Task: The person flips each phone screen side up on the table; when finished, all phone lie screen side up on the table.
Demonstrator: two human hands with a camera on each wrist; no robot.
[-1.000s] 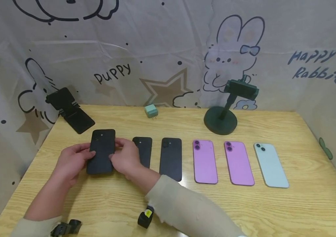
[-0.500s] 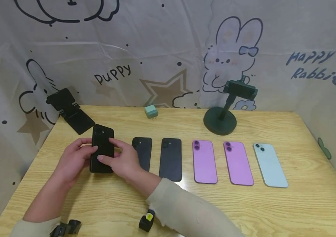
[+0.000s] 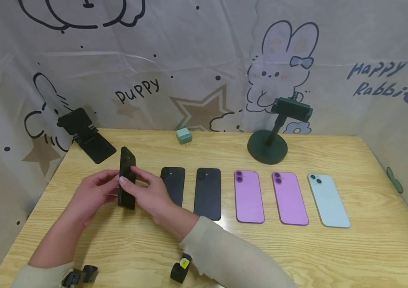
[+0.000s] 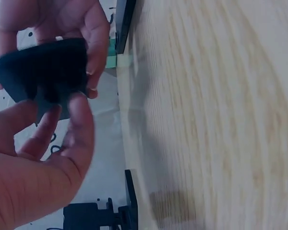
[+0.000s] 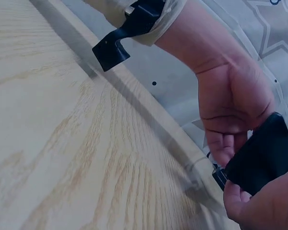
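Note:
A black smartphone (image 3: pixel 126 200) is held above the left part of the table, turned nearly edge-on in the head view. My left hand (image 3: pixel 94 196) pinches it from the left. From the right, my right hand (image 3: pixel 153 194) grips it with the thumb across the near side. In the left wrist view the phone (image 4: pixel 53 67) appears dark and foreshortened between both hands. The right wrist view has its flat dark face (image 5: pixel 261 160) at the lower right. Beside the right hand lie two black phones (image 3: pixel 176 182) (image 3: pixel 207 196), the first partly hidden by that hand.
Two pink phones (image 3: pixel 249 200) (image 3: pixel 291 202) and a pale blue phone (image 3: pixel 329 204) continue the row rightward. Behind stand a dark green phone stand (image 3: pixel 267 148), a small green charger plug (image 3: pixel 184 136) and a black folding stand (image 3: pixel 96 146). A printed cloth (image 3: pixel 189 60) backs the table.
The held phone has turned from its camera side facing up to nearly edge-on. My right thumb has moved left across it. The other phones have stayed put.

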